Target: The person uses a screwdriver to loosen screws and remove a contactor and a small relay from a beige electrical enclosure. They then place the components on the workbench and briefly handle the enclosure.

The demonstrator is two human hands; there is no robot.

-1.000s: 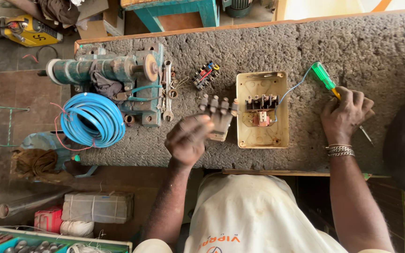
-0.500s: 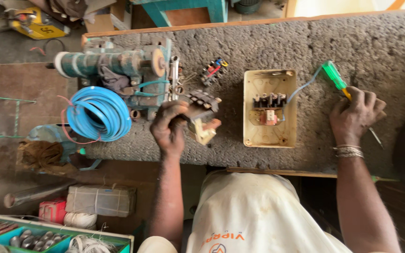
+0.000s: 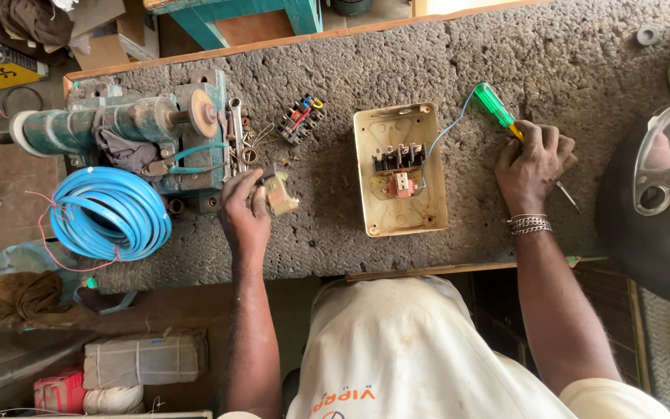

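The rough grey workbench point(image 3: 583, 62) spreads under me, and I place everything else from the cream switch box point(image 3: 399, 169) lying open near its middle. Well to the right of the box, at the bench edge, sits a dark helmet point(image 3: 653, 209) with a clear visor. Far to the left of the box stands a worn green bench grinder point(image 3: 129, 128), and below it, farther from the box, a coil of blue cable point(image 3: 106, 213) rests on the bench corner. Inside the box sits a black terminal block with a small red part under it, and a thin blue wire point(image 3: 443, 136) runs out toward the upper right. Just right of the box, my right hand point(image 3: 535, 167) is closed around a green-handled screwdriver point(image 3: 496, 107), its handle pointing up toward the wire, its metal tip sticking out below my fist. Left of the box, near the grinder's base, my left hand point(image 3: 243, 208) has its fingers curled around a small beige switch part point(image 3: 281, 194), held just above the bench. Up and left of the box lies a little black connector point(image 3: 302, 118) with coloured wires.
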